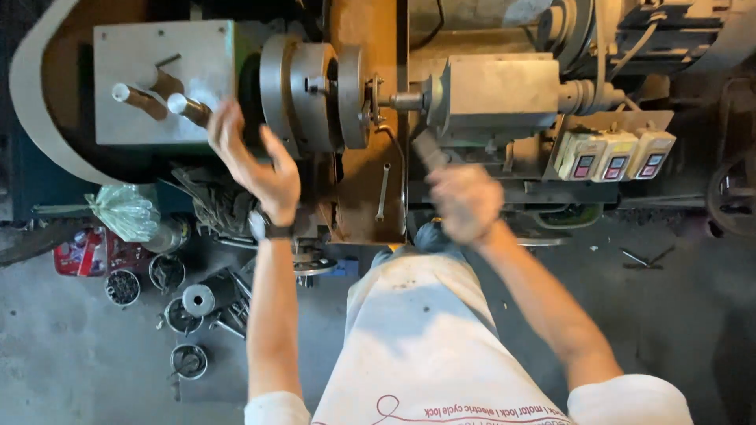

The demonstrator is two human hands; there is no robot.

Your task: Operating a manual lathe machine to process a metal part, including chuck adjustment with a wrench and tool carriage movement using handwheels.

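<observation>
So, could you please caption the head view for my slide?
Left hand open by the lathe chuck; blurred right hand gripping a handle.

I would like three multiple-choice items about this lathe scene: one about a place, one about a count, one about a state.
1. Where is the wristwatch?
A. left wrist
B. right wrist
C. on the floor

2. How many switch boxes stand in a row at the right?
A. one
B. three
C. five

3. How is the left hand?
A. fist
B. open, near the chuck
C. flat on the floor

Answers: 1 A, the strap circles that wrist. 2 B, three cream boxes side by side. 3 B, fingers spread.
</observation>
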